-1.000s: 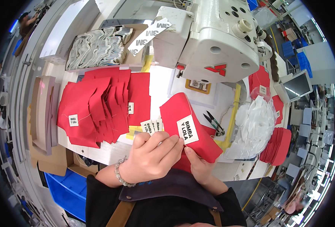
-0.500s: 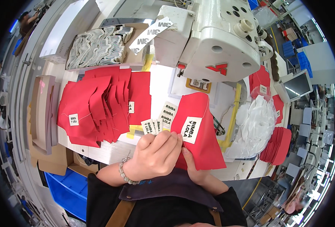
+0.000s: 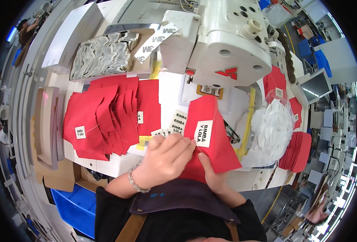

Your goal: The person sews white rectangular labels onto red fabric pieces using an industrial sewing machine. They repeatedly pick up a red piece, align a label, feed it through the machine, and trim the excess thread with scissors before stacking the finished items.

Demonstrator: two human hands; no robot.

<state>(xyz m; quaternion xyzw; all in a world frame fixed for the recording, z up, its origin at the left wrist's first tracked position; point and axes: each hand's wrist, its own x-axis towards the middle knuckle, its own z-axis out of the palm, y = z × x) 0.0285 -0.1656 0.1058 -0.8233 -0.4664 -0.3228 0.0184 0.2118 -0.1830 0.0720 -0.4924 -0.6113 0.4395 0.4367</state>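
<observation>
A red fabric piece (image 3: 222,147) with a sewn-on cream label (image 3: 204,133) is bent upward in front of me. My right hand (image 3: 214,173) grips its lower part, thumb on top and the other fingers hidden underneath. Closed in a pinch, my left hand (image 3: 168,157) has its fingertips at the label's lower left corner. Whatever sits between those fingertips is hidden; a fine thread shows just beside them. Loose cream labels (image 3: 179,122) lie on the table beyond my left hand, some partly covered by it.
A white sewing machine (image 3: 231,52) stands ahead. To the left are a stack of red fabric pieces (image 3: 105,117) and a box of bundled labels (image 3: 101,52). At right lie a clear bag of white pieces (image 3: 267,133) and more red pieces (image 3: 295,152). A blue bin (image 3: 75,205) sits lower left.
The red piece has tilted, its lower right corner lifting slightly. My left hand has risen a little and covers more of the loose labels. The whole view has shifted slightly.
</observation>
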